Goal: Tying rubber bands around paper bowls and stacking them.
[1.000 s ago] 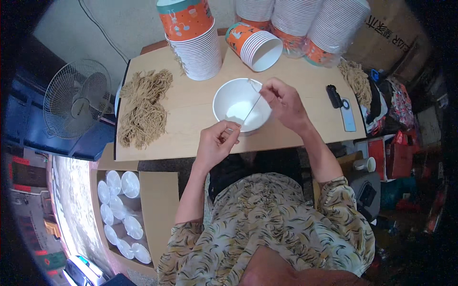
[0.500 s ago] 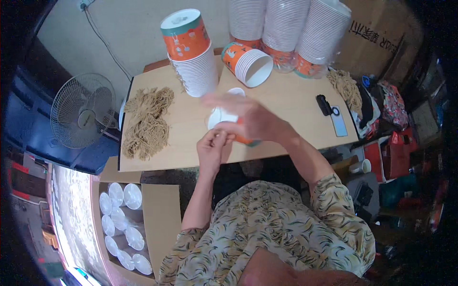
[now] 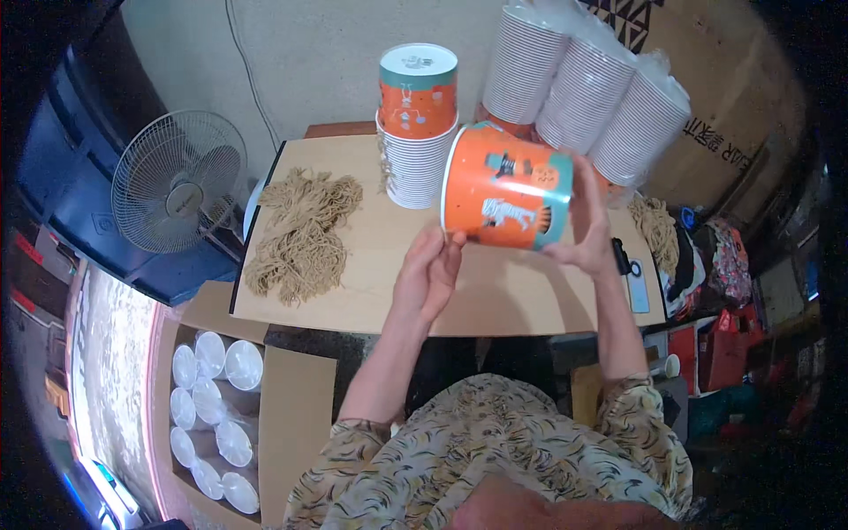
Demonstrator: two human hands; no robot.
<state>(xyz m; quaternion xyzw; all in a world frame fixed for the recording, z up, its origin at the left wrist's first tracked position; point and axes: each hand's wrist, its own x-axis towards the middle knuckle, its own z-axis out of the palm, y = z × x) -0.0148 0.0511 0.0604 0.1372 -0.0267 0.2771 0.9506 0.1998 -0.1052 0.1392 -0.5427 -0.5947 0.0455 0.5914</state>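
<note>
An orange paper bucket [image 3: 508, 190] with a teal band and cartoon prints is held up on its side over the table, its white rim toward the left. My right hand [image 3: 594, 234] wraps round its base end. At the lower rim, my left hand [image 3: 428, 274] pinches with thumb and fingers; whether a cord is also between them is too small to tell. Behind and to the left stands a tall stack of nested, upside-down paper buckets [image 3: 420, 106]. Bundles of tan twisted cord [image 3: 305, 234] lie on the table's left side.
Plastic-wrapped bucket stacks [image 3: 587, 93] stand at the back right of the table [image 3: 380, 296]. A phone [image 3: 638, 287] and more cord [image 3: 655, 230] lie at the right edge. Left are a fan [image 3: 181, 181] and an open carton [image 3: 300, 406] of wrapped white stacks.
The bucket has been lifted from near the table and now lies sideways in both hands. My right hand has moved right to its base. The view has shifted.
</note>
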